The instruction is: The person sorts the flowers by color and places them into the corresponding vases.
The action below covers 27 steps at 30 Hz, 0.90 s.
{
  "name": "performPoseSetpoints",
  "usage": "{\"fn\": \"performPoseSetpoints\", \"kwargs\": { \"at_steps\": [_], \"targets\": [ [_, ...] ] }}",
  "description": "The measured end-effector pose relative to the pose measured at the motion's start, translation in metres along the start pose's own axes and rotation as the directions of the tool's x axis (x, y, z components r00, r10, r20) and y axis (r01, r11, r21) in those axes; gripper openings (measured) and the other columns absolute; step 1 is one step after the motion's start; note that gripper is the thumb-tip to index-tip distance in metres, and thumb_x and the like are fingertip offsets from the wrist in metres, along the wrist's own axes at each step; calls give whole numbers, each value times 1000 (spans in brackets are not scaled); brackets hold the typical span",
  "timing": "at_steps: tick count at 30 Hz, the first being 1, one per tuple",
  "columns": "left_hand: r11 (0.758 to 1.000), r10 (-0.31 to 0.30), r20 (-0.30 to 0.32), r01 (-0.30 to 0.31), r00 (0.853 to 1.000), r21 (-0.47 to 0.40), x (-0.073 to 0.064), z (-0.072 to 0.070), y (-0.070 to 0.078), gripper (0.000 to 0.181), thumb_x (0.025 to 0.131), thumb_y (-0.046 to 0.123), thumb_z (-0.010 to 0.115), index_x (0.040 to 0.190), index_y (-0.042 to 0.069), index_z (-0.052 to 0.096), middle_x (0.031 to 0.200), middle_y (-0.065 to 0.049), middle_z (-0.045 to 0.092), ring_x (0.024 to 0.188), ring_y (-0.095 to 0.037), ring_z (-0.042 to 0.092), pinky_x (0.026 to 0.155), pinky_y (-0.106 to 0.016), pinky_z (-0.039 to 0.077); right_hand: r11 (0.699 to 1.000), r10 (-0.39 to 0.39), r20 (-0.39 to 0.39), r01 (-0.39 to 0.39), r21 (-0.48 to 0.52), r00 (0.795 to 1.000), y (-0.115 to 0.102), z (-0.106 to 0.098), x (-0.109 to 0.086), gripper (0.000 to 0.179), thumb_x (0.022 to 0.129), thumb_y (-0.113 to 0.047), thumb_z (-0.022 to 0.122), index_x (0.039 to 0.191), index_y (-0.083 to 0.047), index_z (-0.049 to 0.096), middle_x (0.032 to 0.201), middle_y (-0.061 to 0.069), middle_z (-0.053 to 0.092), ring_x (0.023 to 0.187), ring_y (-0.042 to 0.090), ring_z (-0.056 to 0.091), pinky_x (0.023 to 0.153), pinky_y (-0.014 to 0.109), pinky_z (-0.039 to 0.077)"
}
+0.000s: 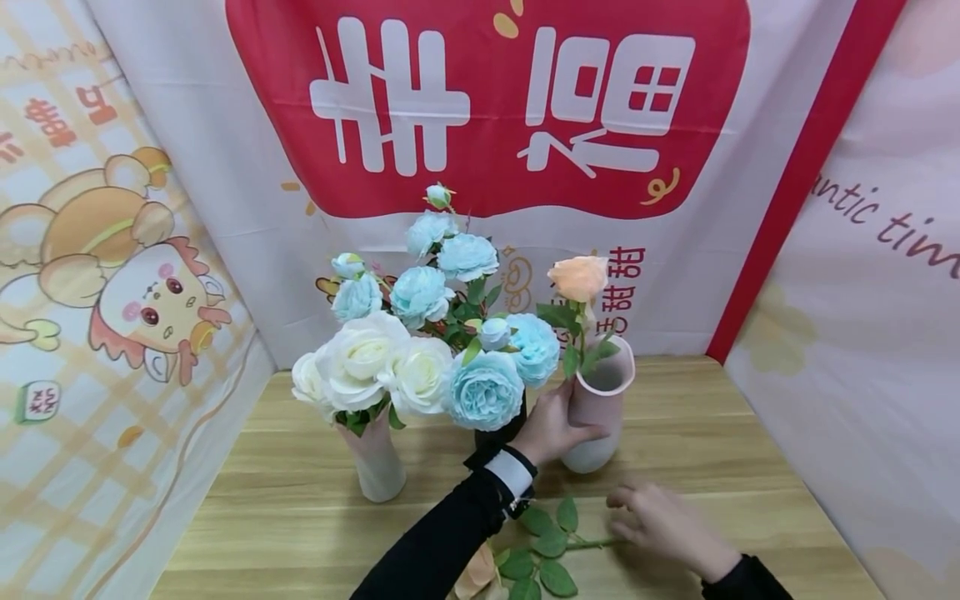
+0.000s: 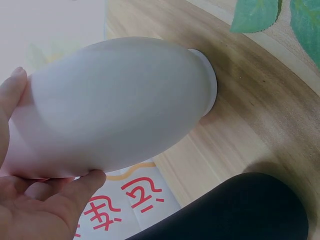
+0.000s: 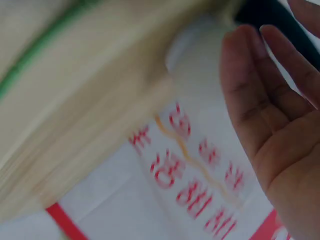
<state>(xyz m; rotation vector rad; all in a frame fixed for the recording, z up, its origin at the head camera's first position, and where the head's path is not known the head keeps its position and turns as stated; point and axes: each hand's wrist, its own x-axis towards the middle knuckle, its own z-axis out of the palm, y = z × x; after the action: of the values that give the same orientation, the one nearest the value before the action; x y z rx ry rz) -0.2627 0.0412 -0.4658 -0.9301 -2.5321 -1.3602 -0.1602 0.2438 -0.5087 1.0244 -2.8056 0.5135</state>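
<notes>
My left hand (image 1: pixel 553 425) grips a pale pink-and-white vase (image 1: pixel 592 454) around its side, thumb across the front. In the left wrist view, fingers and thumb hold opposite sides of this vase (image 2: pixel 115 105). One peach rose (image 1: pixel 579 279) with green leaves stands in it, leaning toward its left rim. My right hand (image 1: pixel 663 521) is over the table beside the stem end of a second peach rose (image 1: pixel 474 575), which lies with its leaves near my left forearm. The right wrist view is blurred; the right hand (image 3: pixel 280 110) shows loosely bent fingers with nothing between them.
Left of my left hand, white roses (image 1: pixel 363 358) fill a slim pale vase (image 1: pixel 378 467). Light-blue flowers (image 1: pixel 487 390) stand in a dark, mostly hidden vase (image 1: pixel 498 435) between the two. Printed cloth walls (image 1: pixel 660 292) border the wooden table (image 1: pixel 697 433) at back and sides.
</notes>
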Motion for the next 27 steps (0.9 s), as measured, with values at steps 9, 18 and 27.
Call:
{"fn": "performPoseSetpoints", "kwargs": {
  "at_steps": [9, 18, 27],
  "targets": [
    [999, 32, -6, -32, 999, -14, -1, -4, 5, 91, 78, 30, 85, 150, 7, 34, 136, -12, 55, 118, -17, 57, 95, -25, 46, 898, -224, 52, 227, -376, 973, -4, 43, -9, 27, 69, -10, 80, 93, -7, 67, 86, 3, 57, 74, 18, 55, 54, 28, 49],
    [998, 54, -15, -54, 998, -22, -1, -5, 8, 90, 78, 26, 86, 149, 5, 35, 135, -14, 56, 118, -17, 57, 95, -26, 46, 813, -307, 202, 366, -453, 930, -10, 43, -1, 18, 70, -9, 82, 81, -10, 68, 76, -1, 52, 62, 9, 44, 47, 21, 38],
    [998, 56, -20, -56, 998, -27, -2, -6, 10, 88, 77, 25, 86, 147, 4, 37, 134, -14, 56, 118, -17, 57, 96, -26, 46, 827, -357, 183, 401, -394, 916, -9, 44, -3, 19, 68, -8, 82, 74, -13, 64, 69, -4, 48, 56, 5, 42, 44, 19, 33]
  ]
}}
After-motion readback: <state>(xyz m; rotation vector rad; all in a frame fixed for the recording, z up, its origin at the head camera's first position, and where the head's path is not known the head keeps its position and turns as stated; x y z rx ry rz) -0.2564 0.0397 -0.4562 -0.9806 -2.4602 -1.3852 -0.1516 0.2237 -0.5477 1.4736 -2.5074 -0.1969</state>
